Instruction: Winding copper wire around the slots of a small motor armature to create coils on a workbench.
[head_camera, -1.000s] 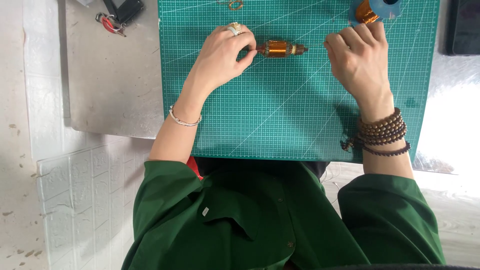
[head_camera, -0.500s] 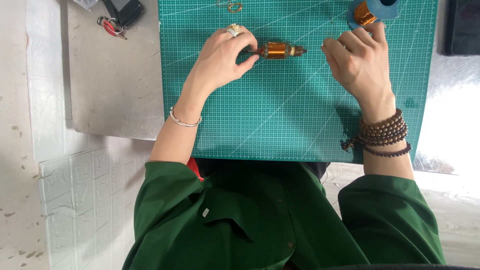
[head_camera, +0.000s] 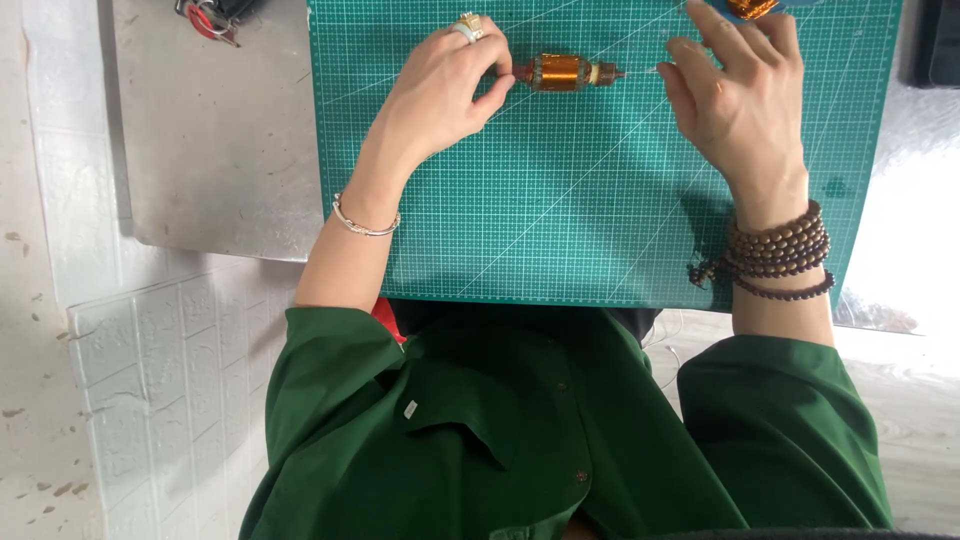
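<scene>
Copper-wound armature (head_camera: 562, 71), lying sideways, pinched at one end by left hand (head_camera: 440, 85)

On a cutting mat (head_camera: 560, 220) laid across a table (head_camera: 215, 150), a wound motor armature (head_camera: 566, 71) lies near the mat's far edge, its shaft pointing left and right, between the person's two hands. The left hand (head_camera: 440, 85) touches the armature's left end, while the right hand (head_camera: 738, 95) sits just beside its right end, with a spool of wire (head_camera: 750, 8) behind that hand at the mat's far edge. A pair of pliers (head_camera: 208, 16) lies on the table off the mat's far left corner, well apart from both hands.
</scene>
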